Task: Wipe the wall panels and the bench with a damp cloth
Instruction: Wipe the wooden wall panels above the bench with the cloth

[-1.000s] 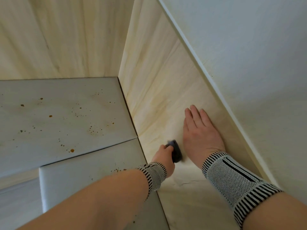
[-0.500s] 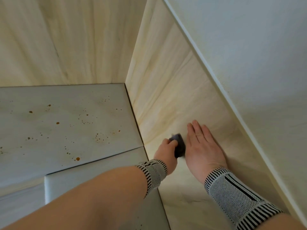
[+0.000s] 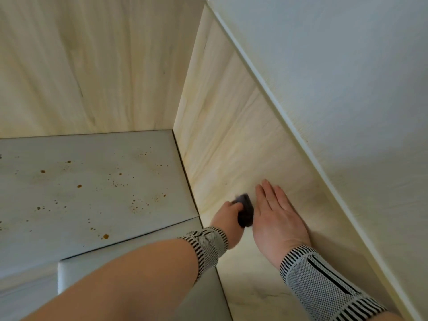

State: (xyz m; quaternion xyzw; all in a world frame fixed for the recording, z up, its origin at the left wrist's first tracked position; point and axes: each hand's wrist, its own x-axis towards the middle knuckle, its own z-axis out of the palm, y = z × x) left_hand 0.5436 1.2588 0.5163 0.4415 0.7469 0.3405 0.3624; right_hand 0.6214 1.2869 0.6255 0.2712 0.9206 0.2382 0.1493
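My left hand [image 3: 228, 218] grips a small dark cloth [image 3: 245, 212] and holds it against the pale right wall panel [image 3: 231, 135], low down near the corner with the bench. My right hand [image 3: 275, 218] lies flat on the same panel just right of the cloth, fingers straight and pointing up. The grey bench seat [image 3: 92, 181] spreads to the left and carries several small brown spots. A second pale wall panel [image 3: 92, 66] rises behind the bench. Both wrists wear striped wrist supports.
A white trim strip [image 3: 289, 121] runs diagonally along the top of the right panel, with a plain white wall [image 3: 335, 66] above it. A seam [image 3: 139, 235] divides the bench into a far part and a nearer part [image 3: 129, 253] under my left forearm.
My left hand has moved the cloth up the right panel, closing in beside my right hand. The view has tilted upward, showing more of both panels.
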